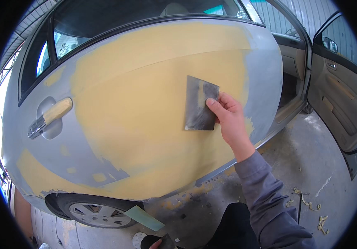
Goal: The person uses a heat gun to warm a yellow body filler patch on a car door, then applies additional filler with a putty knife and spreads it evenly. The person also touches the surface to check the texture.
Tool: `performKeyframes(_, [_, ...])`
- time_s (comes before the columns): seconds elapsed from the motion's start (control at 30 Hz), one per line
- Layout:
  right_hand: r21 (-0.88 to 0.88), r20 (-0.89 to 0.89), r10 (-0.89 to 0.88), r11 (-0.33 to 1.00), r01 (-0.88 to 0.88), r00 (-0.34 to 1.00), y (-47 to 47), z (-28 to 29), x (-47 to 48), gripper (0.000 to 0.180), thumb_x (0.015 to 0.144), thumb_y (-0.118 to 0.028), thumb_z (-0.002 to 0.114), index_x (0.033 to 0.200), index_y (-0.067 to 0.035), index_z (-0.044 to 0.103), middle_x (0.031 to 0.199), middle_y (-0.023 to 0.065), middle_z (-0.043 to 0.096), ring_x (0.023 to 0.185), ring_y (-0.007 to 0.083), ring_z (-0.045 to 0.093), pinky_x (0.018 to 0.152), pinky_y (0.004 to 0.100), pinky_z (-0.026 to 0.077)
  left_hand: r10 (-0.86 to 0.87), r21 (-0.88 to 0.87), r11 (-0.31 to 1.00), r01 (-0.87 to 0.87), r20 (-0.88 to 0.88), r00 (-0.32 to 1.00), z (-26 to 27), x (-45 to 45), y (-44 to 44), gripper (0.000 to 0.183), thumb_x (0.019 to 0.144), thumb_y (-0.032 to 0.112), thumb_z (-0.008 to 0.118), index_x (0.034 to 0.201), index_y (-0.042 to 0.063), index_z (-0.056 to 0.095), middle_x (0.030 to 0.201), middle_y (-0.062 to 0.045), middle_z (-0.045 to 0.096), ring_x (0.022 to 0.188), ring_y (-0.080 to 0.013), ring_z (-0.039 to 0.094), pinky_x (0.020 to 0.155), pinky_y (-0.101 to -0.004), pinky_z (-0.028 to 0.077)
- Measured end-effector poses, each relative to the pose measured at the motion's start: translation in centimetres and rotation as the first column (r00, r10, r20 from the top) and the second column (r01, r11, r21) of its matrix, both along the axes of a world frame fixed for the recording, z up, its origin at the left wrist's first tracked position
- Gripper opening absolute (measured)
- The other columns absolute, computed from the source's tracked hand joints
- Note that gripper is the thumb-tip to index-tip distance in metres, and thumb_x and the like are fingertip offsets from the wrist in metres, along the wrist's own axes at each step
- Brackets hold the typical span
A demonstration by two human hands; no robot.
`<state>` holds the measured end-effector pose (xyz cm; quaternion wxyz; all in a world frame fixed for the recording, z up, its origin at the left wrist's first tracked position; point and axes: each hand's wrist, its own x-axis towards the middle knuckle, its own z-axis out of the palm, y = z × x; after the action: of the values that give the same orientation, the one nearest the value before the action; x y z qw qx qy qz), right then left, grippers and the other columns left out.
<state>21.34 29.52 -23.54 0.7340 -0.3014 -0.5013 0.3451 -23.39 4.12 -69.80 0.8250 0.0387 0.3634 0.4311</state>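
Observation:
My right hand [228, 115] pinches a thin dark grey sheet [198, 107] between thumb and fingers. Pale yellow smears and scuffs mark its face; whether it is a putty spreader or abrasive sheet I cannot tell. It is held over the car's rear door [153, 109], which is largely coated in yellow body filler on grey primer. Contact with the door is unclear. At the bottom edge, part of my left hand [156, 244] shows against another dark flat piece [167, 242], seemingly gripped; the rest is cut off. A pale green strip [145, 218] slants across the wheel's right side.
The door handle [51, 117] is partly filler-coated and partly taped. Below the panel is the rear wheel [97, 214]. At right, the front door [340, 96] hangs open. Curled yellowish scraps [322, 224] lie on the concrete floor [286, 158], near a shoe [139, 240].

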Motion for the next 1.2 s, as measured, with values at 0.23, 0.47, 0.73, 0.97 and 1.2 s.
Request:
performKeyframes(0.23, [0.008,-0.027,0.009,1.000,-0.009,1.000,0.0,0.3,-0.3,0.010,0.098,-0.015,0.069,0.099,-0.005,0.071,0.080,-0.0083,0.063,0.067,0.0009,0.050,0.055,0.0221,0.037,-0.005,0.004,1.000,0.005,-0.071,0.997,-0.2,-0.2,-0.3,0.052,0.104,0.025,0.056,0.150,0.003,0.049,0.145,-0.015,0.060,0.131,-0.0312,0.060,0.112,-0.0460,0.049])
performKeyframes(0.47, [0.028,0.709,0.180,0.959,-0.282,0.682,-7.5,-8.0,-4.7,0.014,0.095,-0.013,0.069,0.106,-0.006,0.069,0.083,0.0148,0.061,0.068,0.0310,0.057,0.065,0.0392,0.050,-0.012,0.115,0.993,-0.015,0.233,0.972,4.8,4.3,0.2,0.047,0.105,0.029,0.054,0.148,0.011,0.053,0.147,-0.014,0.058,0.137,-0.0321,0.055,0.113,-0.0542,0.046])
performKeyframes(0.73, [0.051,0.472,0.263,0.945,-0.323,0.842,-18.6,-21.8,-10.2,0.026,0.095,-0.004,0.070,0.121,-0.007,0.075,0.114,0.0122,0.069,0.097,0.0282,0.071,0.084,0.0339,0.057,0.309,-0.082,0.951,-0.299,0.195,0.931,15.9,13.8,3.6,0.030,0.106,0.040,0.055,0.111,0.013,0.068,0.073,0.001,0.062,0.055,-0.0074,0.050,0.046,-0.0233,0.045])
performKeyframes(0.97, [-0.331,0.863,0.334,0.941,-0.074,0.380,-17.8,-28.5,-5.9,0.021,0.097,-0.020,0.066,0.115,-0.011,0.068,0.103,0.0125,0.068,0.090,0.0328,0.070,0.073,0.0393,0.057,0.079,0.161,0.980,-0.117,0.221,0.972,21.0,13.8,4.1,0.036,0.104,0.036,0.057,0.123,0.006,0.065,0.100,-0.005,0.072,0.073,-0.0166,0.066,0.064,-0.0327,0.057])
performKeyframes(1.2, [-0.678,-0.381,0.425,0.476,-0.561,0.821,-18.1,-28.9,-10.1,0.047,0.107,-0.048,0.052,0.101,-0.004,0.069,0.074,-0.0015,0.060,0.069,0.0062,0.055,0.063,0.0253,0.045,0.003,0.236,0.971,0.029,-0.134,0.991,22.8,17.4,5.8,0.038,0.104,0.030,0.055,0.126,0.001,0.063,0.110,-0.011,0.073,0.095,-0.0250,0.072,0.086,-0.0386,0.060])
